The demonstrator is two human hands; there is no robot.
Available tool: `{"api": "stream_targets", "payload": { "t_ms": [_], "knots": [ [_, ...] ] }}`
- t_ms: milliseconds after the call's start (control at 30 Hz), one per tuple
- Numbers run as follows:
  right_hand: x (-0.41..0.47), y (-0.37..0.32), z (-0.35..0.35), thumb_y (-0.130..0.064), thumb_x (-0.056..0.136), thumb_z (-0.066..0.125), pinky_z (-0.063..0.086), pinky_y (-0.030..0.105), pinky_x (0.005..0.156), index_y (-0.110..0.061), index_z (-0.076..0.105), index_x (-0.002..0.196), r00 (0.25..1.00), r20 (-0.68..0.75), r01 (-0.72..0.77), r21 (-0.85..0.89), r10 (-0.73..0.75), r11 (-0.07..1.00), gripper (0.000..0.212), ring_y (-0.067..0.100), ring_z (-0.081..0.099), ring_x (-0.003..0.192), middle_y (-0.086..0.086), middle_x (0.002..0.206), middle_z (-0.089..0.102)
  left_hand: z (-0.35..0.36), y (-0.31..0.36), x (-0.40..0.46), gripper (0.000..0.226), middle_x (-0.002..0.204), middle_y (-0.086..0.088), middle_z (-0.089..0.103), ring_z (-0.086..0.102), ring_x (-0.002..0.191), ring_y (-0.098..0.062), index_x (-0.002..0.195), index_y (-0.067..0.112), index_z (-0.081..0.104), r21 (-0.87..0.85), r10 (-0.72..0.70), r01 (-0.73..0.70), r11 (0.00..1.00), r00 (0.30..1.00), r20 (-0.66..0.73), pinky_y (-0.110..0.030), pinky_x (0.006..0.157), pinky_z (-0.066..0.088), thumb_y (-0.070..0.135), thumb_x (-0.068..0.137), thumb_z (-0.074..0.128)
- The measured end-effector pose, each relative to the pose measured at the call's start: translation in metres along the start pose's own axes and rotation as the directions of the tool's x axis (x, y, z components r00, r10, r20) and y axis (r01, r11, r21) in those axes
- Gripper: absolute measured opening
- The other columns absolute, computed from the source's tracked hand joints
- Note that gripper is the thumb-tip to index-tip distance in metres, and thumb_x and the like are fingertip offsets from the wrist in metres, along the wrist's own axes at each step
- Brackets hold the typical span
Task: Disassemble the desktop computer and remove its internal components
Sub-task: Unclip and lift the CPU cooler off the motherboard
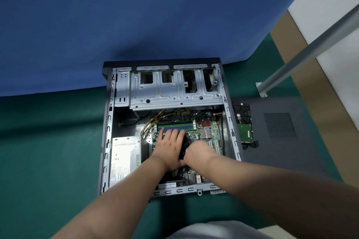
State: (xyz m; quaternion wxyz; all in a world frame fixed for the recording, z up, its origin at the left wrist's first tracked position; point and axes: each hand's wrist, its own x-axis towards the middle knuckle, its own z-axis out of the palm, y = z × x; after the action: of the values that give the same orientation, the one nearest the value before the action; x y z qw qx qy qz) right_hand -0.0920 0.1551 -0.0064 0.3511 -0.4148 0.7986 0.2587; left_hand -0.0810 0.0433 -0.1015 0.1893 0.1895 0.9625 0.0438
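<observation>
The open desktop case point(108, 122) lies on its side on the green floor. Inside it I see the green motherboard point(209, 132), a row of RAM slots point(175, 125), a silver power supply point(125, 159) at the lower left and a metal drive cage point(174, 87) at the far end. A black CPU cooler point(183, 146) sits on the board, mostly hidden by my hands. My left hand point(170, 146) lies on its left side with fingers extended toward the RAM. My right hand point(199, 152) curls round its right side.
A hard drive point(245, 128) lies circuit side up on the removed grey side panel point(281, 141), right of the case. Yellow power cables point(150, 122) run by the RAM. A blue cloth point(136, 25) hangs behind, and a metal table leg point(303, 54) stands at the right.
</observation>
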Motion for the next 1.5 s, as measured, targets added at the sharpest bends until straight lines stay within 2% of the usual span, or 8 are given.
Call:
{"api": "stream_targets", "payload": {
  "t_ms": [267, 467, 633, 833, 967, 1133, 1300, 1500],
  "knots": [
    [-0.005, 0.025, 0.002, -0.016, 0.087, 0.057, 0.049, 0.029, 0.071, -0.014, 0.058, 0.098, 0.885, 0.223, -0.448, 0.646, 0.408, 0.618, 0.011, 0.020, 0.058, 0.085, 0.000, 0.086, 0.054, 0.000, 0.000, 0.000, 0.102, 0.140, -0.006, 0.028, 0.025, 0.131, -0.026, 0.146, 0.015, 0.010, -0.014, -0.006, 0.006, 1.000, 1.000, -0.008, -0.049, 0.115, 0.001, 0.075, 0.072, 0.048],
    [0.002, 0.027, 0.006, -0.022, 0.096, 0.043, 0.048, 0.025, 0.072, -0.008, 0.055, 0.096, 0.833, 0.457, -0.552, 0.726, 0.312, 0.411, 0.018, 0.019, 0.054, 0.076, 0.004, 0.085, 0.055, -0.001, 0.000, -0.001, 0.102, 0.141, -0.005, 0.026, 0.023, 0.132, -0.027, 0.146, 0.016, 0.008, -0.020, -0.008, 0.008, 1.000, 1.000, 0.007, -0.050, 0.115, 0.001, 0.075, 0.073, 0.049],
    [0.002, 0.034, -0.004, -0.011, 0.099, 0.040, 0.036, 0.022, 0.036, -0.003, 0.039, 0.067, 0.814, 0.522, -0.578, 0.682, 0.256, 0.448, 0.032, 0.014, 0.040, 0.041, 0.006, 0.060, 0.047, -0.003, 0.001, -0.001, 0.101, 0.142, -0.006, 0.026, 0.023, 0.133, -0.027, 0.146, 0.016, 0.008, -0.019, -0.004, 0.004, 1.000, 1.000, 0.010, -0.050, 0.115, 0.001, 0.075, 0.074, 0.047],
    [0.014, 0.028, -0.011, -0.011, 0.090, 0.055, 0.050, 0.026, 0.075, -0.009, 0.056, 0.088, 0.826, 0.428, -0.561, 0.677, 0.366, 0.476, 0.003, 0.017, 0.062, 0.084, 0.004, 0.094, 0.062, -0.002, 0.001, -0.001, 0.101, 0.141, -0.005, 0.026, 0.023, 0.132, -0.026, 0.146, 0.015, 0.009, -0.008, -0.005, 0.005, 1.000, 1.000, 0.003, -0.050, 0.115, 0.001, 0.075, 0.074, 0.046],
    [0.015, 0.010, -0.003, -0.016, 0.088, 0.060, 0.048, 0.031, 0.081, -0.011, 0.058, 0.114, 0.841, 0.252, -0.511, 0.660, 0.479, 0.551, 0.027, 0.022, 0.059, 0.108, 0.004, 0.117, 0.060, 0.000, 0.000, -0.001, 0.098, 0.139, -0.006, 0.029, 0.025, 0.129, -0.026, 0.146, 0.015, 0.011, -0.005, -0.001, 0.001, 1.000, 1.000, -0.002, -0.050, 0.114, 0.003, 0.071, 0.073, 0.045],
    [0.017, -0.013, 0.005, -0.009, 0.091, 0.054, 0.037, 0.034, 0.072, -0.004, 0.057, 0.118, 0.968, -0.036, -0.236, 0.194, 0.248, 0.952, 0.028, 0.028, 0.055, 0.104, 0.012, 0.115, 0.060, 0.000, 0.001, 0.000, 0.087, 0.140, -0.005, 0.028, 0.025, 0.130, -0.026, 0.146, 0.016, 0.011, -0.011, -0.013, 0.013, 1.000, 1.000, 0.000, -0.050, 0.115, 0.003, 0.059, 0.077, 0.042],
    [0.007, -0.014, 0.011, -0.010, 0.090, 0.056, 0.043, 0.037, 0.080, -0.011, 0.063, 0.111, 0.993, -0.107, 0.031, -0.200, -0.053, 0.979, 0.021, 0.029, 0.054, 0.097, 0.010, 0.109, 0.063, 0.000, 0.002, 0.000, 0.084, 0.142, -0.006, 0.026, 0.024, 0.131, -0.027, 0.146, 0.015, 0.008, -0.003, -0.016, 0.016, 1.000, 1.000, 0.012, -0.050, 0.115, 0.002, 0.048, 0.079, 0.045],
    [-0.008, 0.015, -0.001, -0.005, 0.088, 0.056, 0.040, 0.034, 0.066, -0.008, 0.063, 0.105, 0.978, -0.191, 0.083, 0.008, -0.080, 0.997, 0.018, 0.026, 0.056, 0.086, 0.006, 0.100, 0.063, 0.000, 0.000, 0.000, 0.095, 0.140, -0.005, 0.028, 0.025, 0.131, -0.026, 0.146, 0.015, 0.010, -0.006, 0.002, -0.002, 1.000, 1.000, 0.006, -0.050, 0.115, 0.002, 0.068, 0.075, 0.045]
  ]
}}
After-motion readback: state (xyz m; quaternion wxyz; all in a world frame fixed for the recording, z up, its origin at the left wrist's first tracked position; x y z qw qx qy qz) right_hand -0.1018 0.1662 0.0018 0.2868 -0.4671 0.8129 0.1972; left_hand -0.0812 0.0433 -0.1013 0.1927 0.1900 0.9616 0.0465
